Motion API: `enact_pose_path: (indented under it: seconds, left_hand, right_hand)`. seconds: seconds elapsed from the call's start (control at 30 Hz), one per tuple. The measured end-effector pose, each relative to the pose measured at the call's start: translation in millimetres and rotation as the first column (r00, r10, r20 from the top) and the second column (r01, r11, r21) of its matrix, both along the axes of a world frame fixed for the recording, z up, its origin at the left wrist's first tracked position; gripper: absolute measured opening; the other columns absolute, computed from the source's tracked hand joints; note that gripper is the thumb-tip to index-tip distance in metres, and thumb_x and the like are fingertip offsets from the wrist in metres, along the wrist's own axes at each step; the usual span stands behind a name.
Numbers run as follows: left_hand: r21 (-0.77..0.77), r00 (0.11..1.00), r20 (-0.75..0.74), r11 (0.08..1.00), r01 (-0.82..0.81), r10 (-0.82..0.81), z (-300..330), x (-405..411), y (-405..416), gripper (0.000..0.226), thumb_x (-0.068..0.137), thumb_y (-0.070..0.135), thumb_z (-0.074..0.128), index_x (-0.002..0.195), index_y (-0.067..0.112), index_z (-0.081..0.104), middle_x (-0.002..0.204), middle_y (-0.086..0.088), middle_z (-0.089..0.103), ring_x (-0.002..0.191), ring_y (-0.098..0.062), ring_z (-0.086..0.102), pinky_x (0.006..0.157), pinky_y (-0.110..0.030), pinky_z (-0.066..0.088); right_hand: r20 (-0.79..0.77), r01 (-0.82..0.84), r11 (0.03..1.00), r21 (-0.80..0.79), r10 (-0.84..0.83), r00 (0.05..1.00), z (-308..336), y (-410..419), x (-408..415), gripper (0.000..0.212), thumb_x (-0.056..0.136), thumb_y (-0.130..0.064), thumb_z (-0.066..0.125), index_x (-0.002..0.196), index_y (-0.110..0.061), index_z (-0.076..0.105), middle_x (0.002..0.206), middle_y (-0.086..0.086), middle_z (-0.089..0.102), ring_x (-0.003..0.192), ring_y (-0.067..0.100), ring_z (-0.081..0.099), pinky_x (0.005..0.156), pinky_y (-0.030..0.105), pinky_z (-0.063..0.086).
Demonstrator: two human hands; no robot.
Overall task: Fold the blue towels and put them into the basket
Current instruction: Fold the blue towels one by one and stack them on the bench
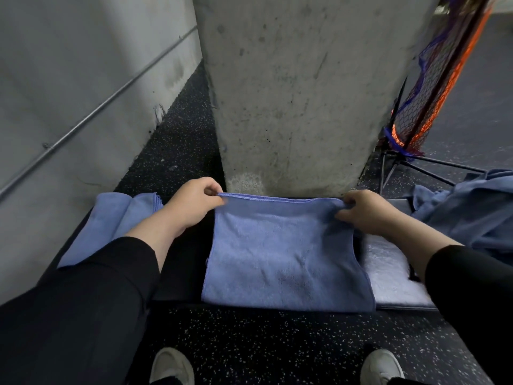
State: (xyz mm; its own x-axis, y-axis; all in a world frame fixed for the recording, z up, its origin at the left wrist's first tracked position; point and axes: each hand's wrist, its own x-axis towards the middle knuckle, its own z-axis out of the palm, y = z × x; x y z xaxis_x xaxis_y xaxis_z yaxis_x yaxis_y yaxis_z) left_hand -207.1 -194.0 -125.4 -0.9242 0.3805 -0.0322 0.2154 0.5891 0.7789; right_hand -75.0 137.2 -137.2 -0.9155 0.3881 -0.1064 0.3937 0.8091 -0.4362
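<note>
Blue towel (283,251) flat on counter (180,273), directly ahead. My left hand (191,202) and right hand (366,211) pinch its far corners; far edge runs left-right between them.

towel (280,254) centre on bench (180,262), before pillar (302,87) | left hand (191,202) pinches its far-left corner, right hand (366,211) its far-right | folded towels (111,218) left | towel heap (472,212) right | net stand (433,87) behind heap | shoes (172,365) nearest
</note>
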Motion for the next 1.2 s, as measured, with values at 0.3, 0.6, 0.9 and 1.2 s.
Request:
enact_pose_path:
  seconds: [0.3, 0.6, 0.9, 1.2]
  left_hand:
    - [0.448, 0.977, 0.214, 0.887, -0.109, 0.012, 58.7, 39.5, -15.5, 0.017, 0.099, 0.011, 0.062, 0.085, 0.015, 0.053, 0.079, -0.003, 0.057, 0.073, -0.016, 0.056, 0.076, -0.04, 0.047]
    - [0.622, 0.992, 0.048, 0.773, -0.122, 0.117, 112.9, 77.0, -18.8, 0.017, 0.101, 0.01, 0.058, 0.091, 0.015, 0.071, 0.087, -0.003, 0.074, 0.085, -0.019, 0.067, 0.089, -0.042, 0.052]
    - [0.72, 0.985, -0.025, 0.686, -0.101, 0.171, 133.1, 97.3, -23.2, 0.021, 0.104, 0.01, 0.053, 0.092, 0.018, 0.068, 0.081, 0.006, 0.073, 0.077, -0.008, 0.066, 0.082, -0.033, 0.053]
    - [0.773, 0.995, 0.061, 0.627, -0.101, 0.085, 147.1, 110.0, -25.0, 0.023, 0.106, 0.015, 0.048, 0.094, 0.015, 0.067, 0.088, -0.002, 0.073, 0.079, -0.013, 0.068, 0.07, -0.028, 0.056]
  right_hand:
    - [-0.225, -0.123, 0.662, -0.74, -0.071, 0.972, 91.2, -8.2, 54.3, 0.028, 0.097, -0.017, 0.063, 0.11, 0.008, 0.059, 0.099, 0.016, 0.062, 0.095, 0.023, 0.061, 0.098, 0.048, 0.051]
    - [-0.527, -0.16, 0.921, -0.356, -0.057, 0.848, 149.2, -28.8, 93.4, 0.008, 0.093, -0.005, 0.067, 0.099, -0.008, 0.062, 0.077, 0.0, 0.065, 0.06, -0.002, 0.058, 0.06, 0.015, 0.049]
    - [-0.579, -0.072, 0.988, -0.135, -0.02, 0.815, 168.4, -33.8, 113.7, 0.013, 0.095, -0.026, 0.066, 0.092, -0.013, 0.064, 0.079, 0.01, 0.068, 0.066, 0.026, 0.053, 0.064, 0.047, 0.048]
    - [-0.619, -0.348, 0.685, -0.64, -0.192, 0.762, 178.6, -47.6, 125.9, 0.016, 0.1, -0.02, 0.057, 0.086, -0.019, 0.051, 0.07, -0.004, 0.052, 0.062, 0.009, 0.05, 0.053, 0.024, 0.045]
